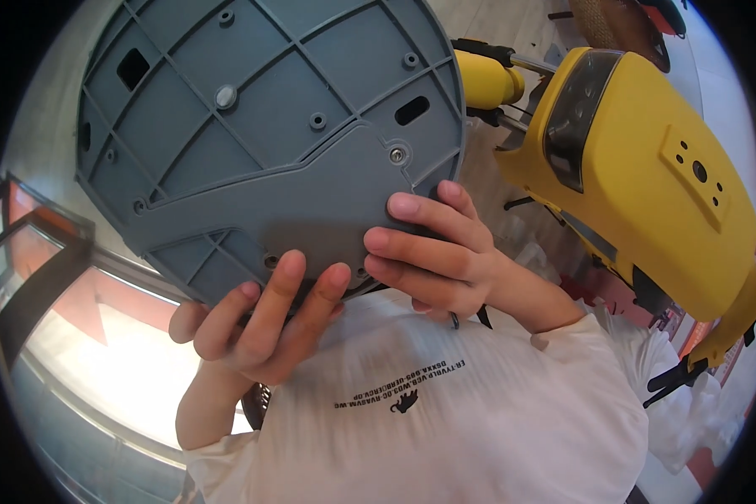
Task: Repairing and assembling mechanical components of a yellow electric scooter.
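Observation:
A large grey plastic panel with a rounded outline fills the upper left, its ribbed side facing me. Ribs, screw bosses and slots cross it, and a screw sits in one boss near its right side. Along the panel's lower edge my left hand grips it, fingers curled up over the face. My right hand clasps the lower right edge, with fingertips on the ribbed face. Both thumbs are mostly hidden. A smooth darker patch lies between the two hands.
At the right stands a bulky yellow machine housing with a dark clear window, and rods join it to a yellow cylinder. A brown woven seat is at the far right. Bright window panes with a dark frame lie at the left.

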Demonstrator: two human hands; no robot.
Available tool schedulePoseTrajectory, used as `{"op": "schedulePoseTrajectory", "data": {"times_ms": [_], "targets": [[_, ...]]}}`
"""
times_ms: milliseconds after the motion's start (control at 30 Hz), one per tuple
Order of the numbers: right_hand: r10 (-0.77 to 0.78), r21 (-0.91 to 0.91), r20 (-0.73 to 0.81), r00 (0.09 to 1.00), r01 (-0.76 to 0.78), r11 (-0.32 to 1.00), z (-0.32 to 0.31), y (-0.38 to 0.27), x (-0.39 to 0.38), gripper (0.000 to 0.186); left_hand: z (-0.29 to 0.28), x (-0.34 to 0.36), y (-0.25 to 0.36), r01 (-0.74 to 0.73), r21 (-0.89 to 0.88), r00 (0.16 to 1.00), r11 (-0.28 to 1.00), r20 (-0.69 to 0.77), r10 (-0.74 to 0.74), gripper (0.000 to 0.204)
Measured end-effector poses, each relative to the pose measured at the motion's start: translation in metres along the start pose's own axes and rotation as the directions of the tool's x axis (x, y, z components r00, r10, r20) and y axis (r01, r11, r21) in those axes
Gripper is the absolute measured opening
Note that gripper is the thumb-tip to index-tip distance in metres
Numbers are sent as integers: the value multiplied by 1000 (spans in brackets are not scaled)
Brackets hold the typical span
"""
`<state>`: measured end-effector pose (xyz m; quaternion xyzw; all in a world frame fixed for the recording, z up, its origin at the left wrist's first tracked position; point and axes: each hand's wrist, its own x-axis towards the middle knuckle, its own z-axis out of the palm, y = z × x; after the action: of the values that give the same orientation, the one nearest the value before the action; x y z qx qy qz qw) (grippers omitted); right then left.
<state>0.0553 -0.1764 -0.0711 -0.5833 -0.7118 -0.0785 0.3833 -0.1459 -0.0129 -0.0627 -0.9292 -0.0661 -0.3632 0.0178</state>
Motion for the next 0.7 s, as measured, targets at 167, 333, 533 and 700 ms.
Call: {"op": "schedulePoseTrajectory", "data": {"times_ms": [167, 333, 533, 700], "targets": [[-81, -43, -73, 994, 78, 996, 9, 6, 1, 33, -2, -5, 1, 31, 10, 999, 999, 38, -31, 27], [-65, -124, -172, 983, 44, 991, 21, 4, -4, 27, -6, -10, -4, -58, 26, 998, 998, 37, 57, 27], [-29, -191, -222, 975, -14, 981, 31, -8, -4, 34, 3, -25, 0, 44, 20, 999, 999, -27, -44, 37], [-24, -162, -243, 970, -17, 987, 32, -4, -4, 33, 9, -19, -2, 13, 44, 997, 999, -77, -10, 42]]}}
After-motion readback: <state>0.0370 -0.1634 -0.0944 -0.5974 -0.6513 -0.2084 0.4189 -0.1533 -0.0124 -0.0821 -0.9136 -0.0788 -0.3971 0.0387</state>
